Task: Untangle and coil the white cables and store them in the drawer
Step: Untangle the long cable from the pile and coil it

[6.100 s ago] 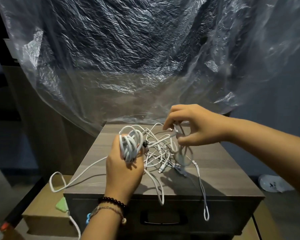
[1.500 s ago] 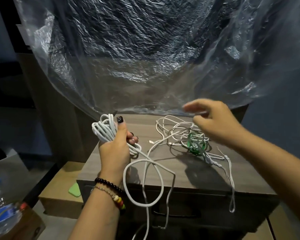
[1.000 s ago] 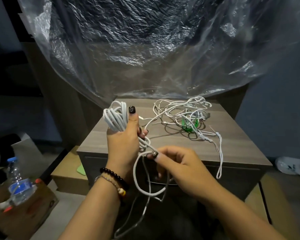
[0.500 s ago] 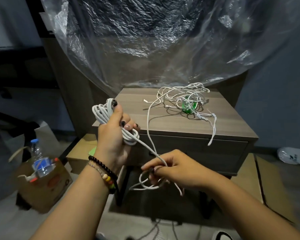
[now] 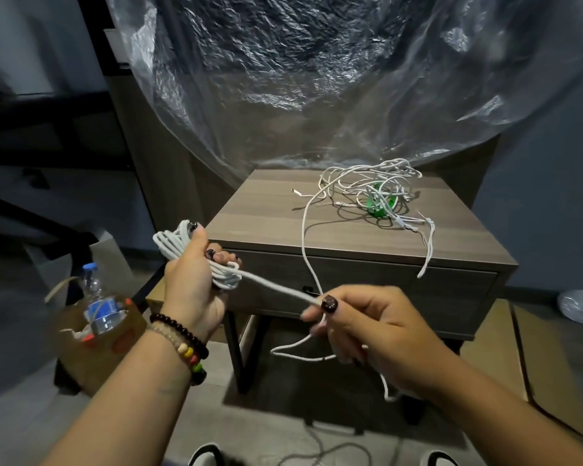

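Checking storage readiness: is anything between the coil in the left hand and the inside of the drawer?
Yes. The drawer under the cabinet top is closed, so its front blocks the way. The coil in the left hand also trails a cable through the right hand up to the tangle on top.

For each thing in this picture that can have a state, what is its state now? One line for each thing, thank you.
Left hand: grips the coiled cable.
Coiled cable: wound in loops, one strand runs to the right hand.
Right hand: pinches the cable strand.
Cable strand: stretched straight between the hands.
Tangled cables: still knotted on the nightstand.
Drawer: closed.
Water bottle: capped, upright in a box.
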Demonstrator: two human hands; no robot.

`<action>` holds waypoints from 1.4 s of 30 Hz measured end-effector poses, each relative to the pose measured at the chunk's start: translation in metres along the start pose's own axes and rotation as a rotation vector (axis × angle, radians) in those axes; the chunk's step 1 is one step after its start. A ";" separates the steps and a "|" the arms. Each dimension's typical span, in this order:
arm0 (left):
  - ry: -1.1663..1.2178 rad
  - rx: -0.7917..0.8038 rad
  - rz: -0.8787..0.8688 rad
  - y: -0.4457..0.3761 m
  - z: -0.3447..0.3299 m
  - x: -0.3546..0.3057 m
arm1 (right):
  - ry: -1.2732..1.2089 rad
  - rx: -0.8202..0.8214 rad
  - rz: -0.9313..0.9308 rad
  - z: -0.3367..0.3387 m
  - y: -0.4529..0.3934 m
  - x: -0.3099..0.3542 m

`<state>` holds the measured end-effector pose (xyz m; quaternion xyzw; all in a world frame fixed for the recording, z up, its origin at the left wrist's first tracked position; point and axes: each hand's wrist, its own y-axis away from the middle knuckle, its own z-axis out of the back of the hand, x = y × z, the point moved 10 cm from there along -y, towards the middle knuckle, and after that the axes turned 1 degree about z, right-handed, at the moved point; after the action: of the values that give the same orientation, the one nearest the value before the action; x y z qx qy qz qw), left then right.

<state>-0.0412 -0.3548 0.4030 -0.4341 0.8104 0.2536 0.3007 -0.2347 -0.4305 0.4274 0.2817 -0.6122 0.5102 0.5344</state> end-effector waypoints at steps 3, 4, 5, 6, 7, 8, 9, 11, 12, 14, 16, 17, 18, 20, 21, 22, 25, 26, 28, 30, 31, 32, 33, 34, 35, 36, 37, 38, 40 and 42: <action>0.072 -0.061 0.107 -0.007 0.010 0.010 | 0.025 0.107 -0.142 -0.006 -0.001 -0.020; 0.077 -0.046 0.131 -0.009 0.008 0.011 | 0.046 0.118 -0.169 -0.003 -0.002 -0.023; 0.080 -0.007 0.157 -0.010 0.003 0.013 | 0.095 0.122 -0.185 0.000 -0.003 -0.024; 0.081 0.047 0.194 -0.009 -0.004 0.016 | 0.179 0.125 -0.192 0.003 -0.004 -0.026; 0.077 0.105 0.240 -0.007 -0.011 0.021 | 0.291 0.121 -0.190 0.006 -0.006 -0.028; 0.064 0.164 0.290 -0.002 -0.019 0.025 | 0.406 0.107 -0.186 0.010 -0.008 -0.030; 0.036 0.222 0.333 0.003 -0.025 0.030 | 0.518 0.083 -0.187 0.016 -0.010 -0.032; -0.059 0.337 0.398 0.014 -0.036 0.039 | 0.732 0.033 -0.191 0.028 -0.013 -0.034; -0.119 0.383 0.421 0.020 -0.040 0.043 | 0.853 0.020 -0.180 0.033 -0.013 -0.033; -0.217 0.433 0.466 0.028 -0.043 0.053 | 1.068 -0.024 -0.100 0.037 -0.014 -0.023; -0.299 0.485 0.530 0.034 -0.044 0.065 | 1.145 -0.105 0.030 0.039 -0.014 -0.009; -0.351 0.511 0.558 0.037 -0.043 0.071 | 1.144 -0.142 0.087 0.040 -0.013 -0.003; -0.396 0.533 0.582 0.040 -0.042 0.076 | 1.134 -0.173 0.129 0.042 -0.012 0.001; -0.438 0.568 0.635 0.047 -0.041 0.086 | 1.126 -0.202 0.183 0.042 -0.009 0.007; -0.445 0.578 0.662 0.052 -0.041 0.090 | 1.136 -0.208 0.207 0.041 -0.008 0.010; -0.451 0.585 0.684 0.058 -0.042 0.093 | 1.152 -0.210 0.229 0.039 -0.007 0.011; -0.504 0.577 0.716 0.069 -0.041 0.101 | 1.178 -0.214 0.270 0.034 -0.005 0.013; -0.527 0.570 0.725 0.071 -0.039 0.103 | 1.178 -0.217 0.278 0.032 -0.005 0.014; -0.582 0.574 0.739 0.073 -0.038 0.108 | 1.173 -0.229 0.289 0.032 -0.005 0.016; -0.611 0.572 0.740 0.074 -0.036 0.109 | 1.164 -0.244 0.294 0.033 -0.004 0.019; -0.606 0.575 0.738 0.073 -0.036 0.109 | 1.157 -0.251 0.292 0.034 -0.004 0.021; -0.595 0.589 0.737 0.073 -0.037 0.110 | 1.146 -0.254 0.287 0.036 -0.004 0.022; -0.582 0.610 0.740 0.074 -0.039 0.111 | 1.137 -0.248 0.275 0.037 -0.005 0.022; -0.573 0.630 0.740 0.075 -0.040 0.112 | 1.129 -0.235 0.257 0.038 -0.006 0.021; -0.579 0.642 0.727 0.074 -0.041 0.112 | 1.126 -0.219 0.230 0.039 -0.008 0.019; -0.599 0.644 0.696 0.072 -0.041 0.112 | 1.127 -0.203 0.200 0.041 -0.008 0.017; -0.627 0.640 0.651 0.069 -0.041 0.111 | 1.134 -0.189 0.165 0.043 -0.009 0.014; -0.655 0.636 0.598 0.066 -0.043 0.108 | 1.146 -0.178 0.128 0.045 -0.009 0.011; -0.706 0.608 0.483 0.057 -0.044 0.100 | 1.154 -0.158 0.037 0.052 -0.010 0.002; -0.776 0.555 0.371 0.047 -0.043 0.089 | 1.148 -0.164 -0.035 0.055 -0.009 -0.003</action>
<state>-0.1327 -0.4094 0.3766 -0.0605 0.7393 0.2205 0.6333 -0.2457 -0.4855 0.4325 -0.0725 -0.2571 0.5233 0.8092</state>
